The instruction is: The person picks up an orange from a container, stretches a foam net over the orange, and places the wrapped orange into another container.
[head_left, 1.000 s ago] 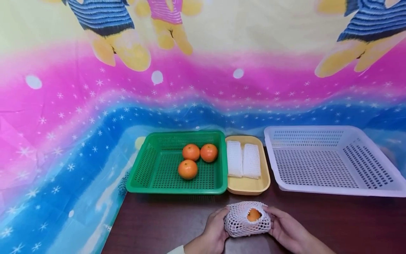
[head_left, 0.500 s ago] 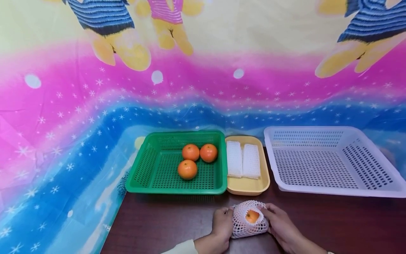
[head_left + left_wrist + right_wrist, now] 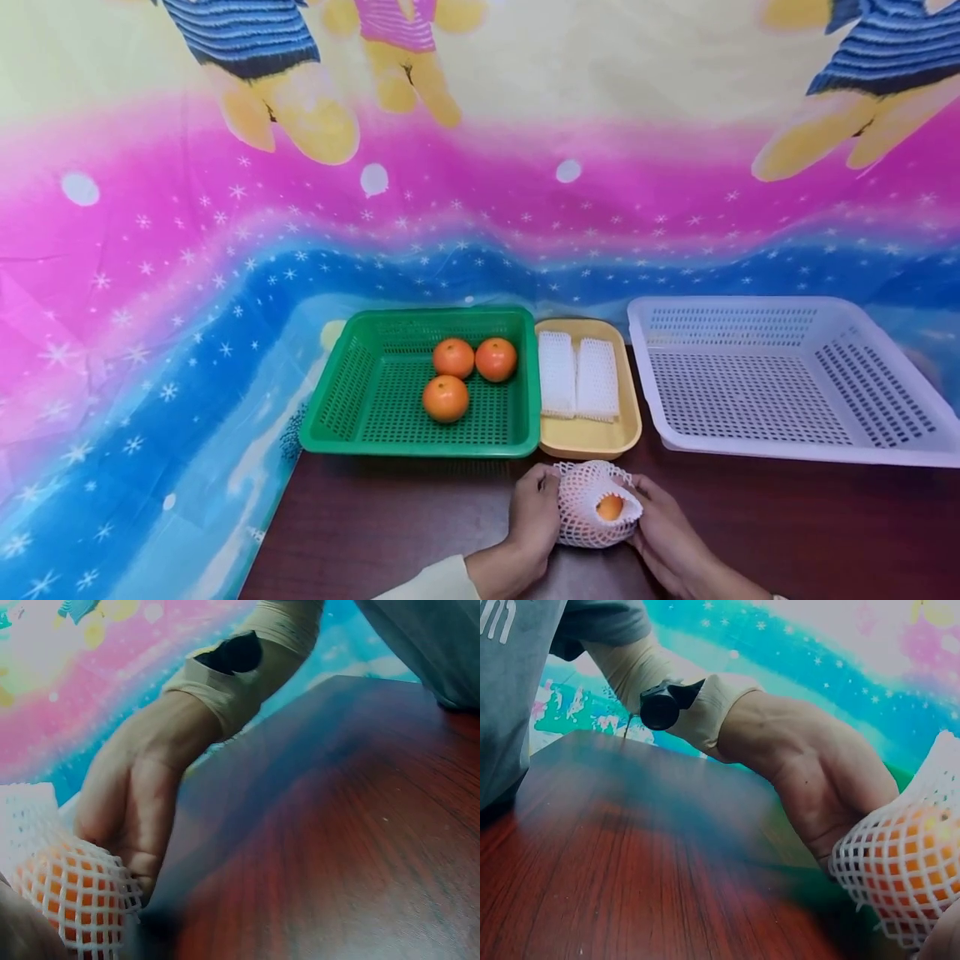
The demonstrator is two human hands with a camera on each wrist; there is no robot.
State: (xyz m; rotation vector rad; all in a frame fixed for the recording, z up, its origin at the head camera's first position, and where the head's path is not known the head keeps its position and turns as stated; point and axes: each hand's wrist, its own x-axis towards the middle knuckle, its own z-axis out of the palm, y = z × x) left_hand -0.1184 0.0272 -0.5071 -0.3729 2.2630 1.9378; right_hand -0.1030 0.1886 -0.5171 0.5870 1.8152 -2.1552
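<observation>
An orange [image 3: 609, 507] sits inside a white foam fruit net [image 3: 581, 508], its skin showing through a gap in the net's near right side. My left hand [image 3: 534, 517] grips the net's left side with curled fingers. From the right, my right hand [image 3: 666, 533] pinches the net near its open edge, some fingers hidden behind it. In the left wrist view the stretched mesh [image 3: 82, 900] covers the fruit, with the right hand [image 3: 135, 802] on its far side. The right wrist view has the net [image 3: 900, 862] around the orange, and the left hand [image 3: 817, 772] beyond.
Behind stands a green basket [image 3: 420, 452] with several oranges [image 3: 446, 398] grouped to its right. Beside it, a yellow tray [image 3: 588, 442] holds flat foam nets [image 3: 597, 379]. A white basket [image 3: 735, 400] is at right, all on a dark wooden table [image 3: 390, 517].
The netted orange has risen slightly in the head view and turned, its gap shifting right. My left hand has moved up and right, its fingers more curled. The baskets stay put.
</observation>
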